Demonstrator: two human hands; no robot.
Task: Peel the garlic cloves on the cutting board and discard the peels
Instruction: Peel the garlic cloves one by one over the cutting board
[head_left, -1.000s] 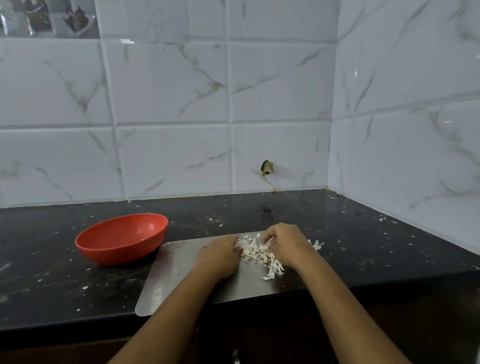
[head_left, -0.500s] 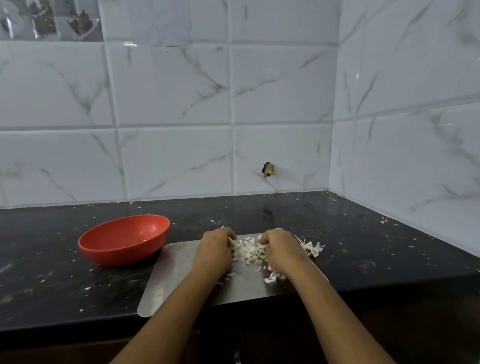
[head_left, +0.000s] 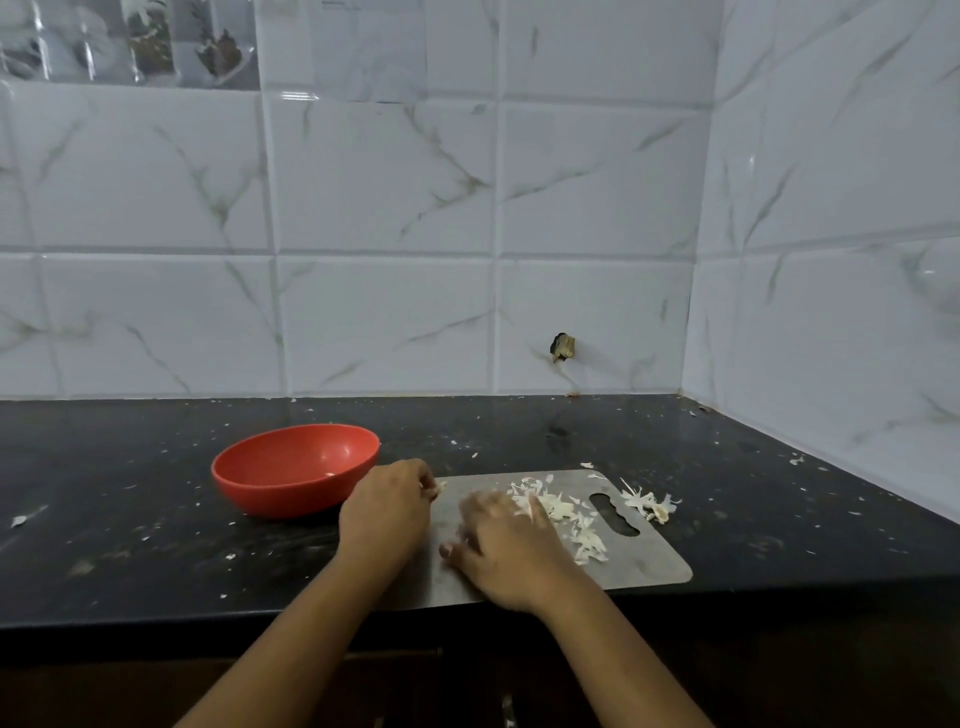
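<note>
Fingers (head_left: 423, 480) of left hand (head_left: 387, 512) pinch a garlic bit (head_left: 440, 487) near cutting board (head_left: 649, 556); right hand (head_left: 506, 545) blurred, cannot tell

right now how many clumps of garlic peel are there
2. A big pile on the cutting board by the right hand; a smaller clump on the counter past the board's handle end. More may hide under that hand.

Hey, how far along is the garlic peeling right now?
Done: a heap of loose peels lies on the cutting board, so peeling looks well along. In hand: the left hand pinches a small pale piece beside the red bowl; the right hand, blurred, is at the heap. Left: the peels, plus a clump on the counter, are not yet discarded.
</note>
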